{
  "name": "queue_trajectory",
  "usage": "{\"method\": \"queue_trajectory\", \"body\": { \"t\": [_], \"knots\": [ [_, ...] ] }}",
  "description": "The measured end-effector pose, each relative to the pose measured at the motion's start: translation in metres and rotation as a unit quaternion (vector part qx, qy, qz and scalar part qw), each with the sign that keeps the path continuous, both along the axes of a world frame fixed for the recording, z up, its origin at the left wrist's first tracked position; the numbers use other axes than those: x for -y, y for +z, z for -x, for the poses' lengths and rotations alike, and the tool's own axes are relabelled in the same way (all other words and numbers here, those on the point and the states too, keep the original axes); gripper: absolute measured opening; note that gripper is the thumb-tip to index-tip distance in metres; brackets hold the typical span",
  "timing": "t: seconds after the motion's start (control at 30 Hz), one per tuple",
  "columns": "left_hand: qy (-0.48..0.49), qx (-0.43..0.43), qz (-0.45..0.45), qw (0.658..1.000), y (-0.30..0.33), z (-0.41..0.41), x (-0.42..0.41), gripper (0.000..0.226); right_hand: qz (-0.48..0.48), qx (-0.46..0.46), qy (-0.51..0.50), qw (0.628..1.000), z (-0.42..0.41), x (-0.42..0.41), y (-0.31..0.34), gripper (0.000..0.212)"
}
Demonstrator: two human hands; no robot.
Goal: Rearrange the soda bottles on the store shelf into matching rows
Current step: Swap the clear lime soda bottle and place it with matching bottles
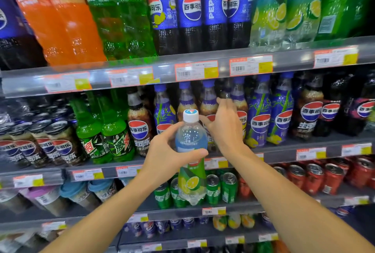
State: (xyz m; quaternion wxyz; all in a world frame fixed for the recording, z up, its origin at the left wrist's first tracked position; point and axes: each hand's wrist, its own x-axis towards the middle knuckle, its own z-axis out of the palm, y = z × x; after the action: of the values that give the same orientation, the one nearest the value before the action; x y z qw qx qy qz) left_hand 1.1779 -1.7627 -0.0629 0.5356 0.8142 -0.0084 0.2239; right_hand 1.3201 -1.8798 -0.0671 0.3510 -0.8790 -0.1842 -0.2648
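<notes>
Held upright in front of the middle shelf (284, 154), the clear lime soda bottle (191, 151) with its white cap sits wrapped at mid-body by the left hand (168, 151). Just beyond and to its right, the right hand (223, 122) spreads half open against the Pepsi bottles (209, 102), apparently parting them; it grips nothing I can confirm.

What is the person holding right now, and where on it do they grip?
The left hand holds a clear white-capped bottle around its upper body, just below the neck. The right hand reaches among the shelf's cola bottles; whether it grips one cannot be told.
</notes>
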Motion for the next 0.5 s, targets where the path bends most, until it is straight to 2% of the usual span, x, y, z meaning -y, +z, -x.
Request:
{"method": "queue_trajectory", "body": {
  "t": [0.23,0.4,0.5],
  "knots": [
    [-0.008,0.009,0.003,1.0,0.0,0.01,-0.001,0.072,0.034,0.024,-0.024,0.999,0.002,0.002,0.0,0.075],
    [-0.002,0.009,0.0,1.0,-0.001,0.014,-0.002,0.067,0.024,0.044,-0.014,0.999,0.004,0.004,0.0,0.051],
    [-0.003,0.009,0.0,1.0,0.001,0.015,-0.001,0.067,0.036,0.034,-0.009,0.999,0.007,0.006,0.001,0.049]
  ]
}}
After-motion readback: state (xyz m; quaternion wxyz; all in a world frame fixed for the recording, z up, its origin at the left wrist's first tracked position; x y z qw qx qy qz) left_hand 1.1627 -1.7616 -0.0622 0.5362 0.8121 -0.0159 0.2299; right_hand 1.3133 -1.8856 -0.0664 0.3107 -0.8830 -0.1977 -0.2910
